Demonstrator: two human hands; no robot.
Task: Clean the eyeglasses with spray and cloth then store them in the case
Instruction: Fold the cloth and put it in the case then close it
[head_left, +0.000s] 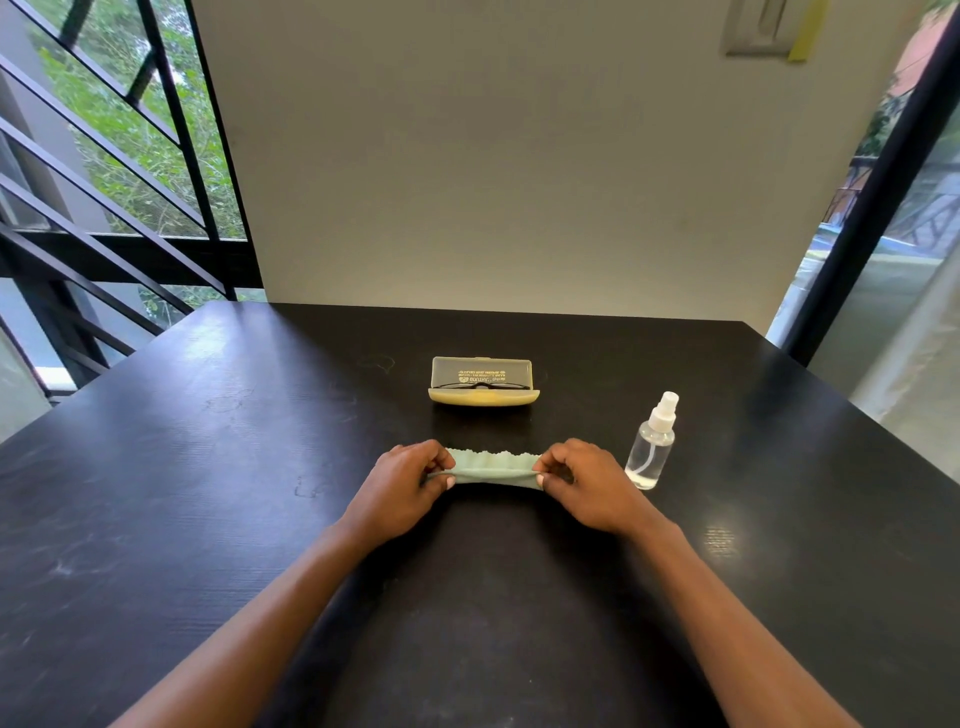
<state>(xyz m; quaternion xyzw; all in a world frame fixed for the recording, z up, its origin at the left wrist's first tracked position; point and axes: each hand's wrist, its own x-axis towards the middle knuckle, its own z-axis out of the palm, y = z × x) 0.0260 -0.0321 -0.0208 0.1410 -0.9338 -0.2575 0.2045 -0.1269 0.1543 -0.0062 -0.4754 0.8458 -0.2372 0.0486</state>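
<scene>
A pale green cleaning cloth (492, 467) is stretched between my two hands just above the black table (260, 467). My left hand (405, 483) pinches its left end and my right hand (587, 480) pinches its right end. Beyond the cloth a yellow eyeglass case (483, 384) stands with its translucent lid raised. Dark eyeglasses (480, 386) lie inside it, seen through the lid. A clear spray bottle (653, 444) with a white nozzle stands upright to the right of my right hand, apart from it.
A pale wall (493, 182) rises at the table's far edge. A window with black bars (130, 182) is at the left and a glass door (893, 260) at the right.
</scene>
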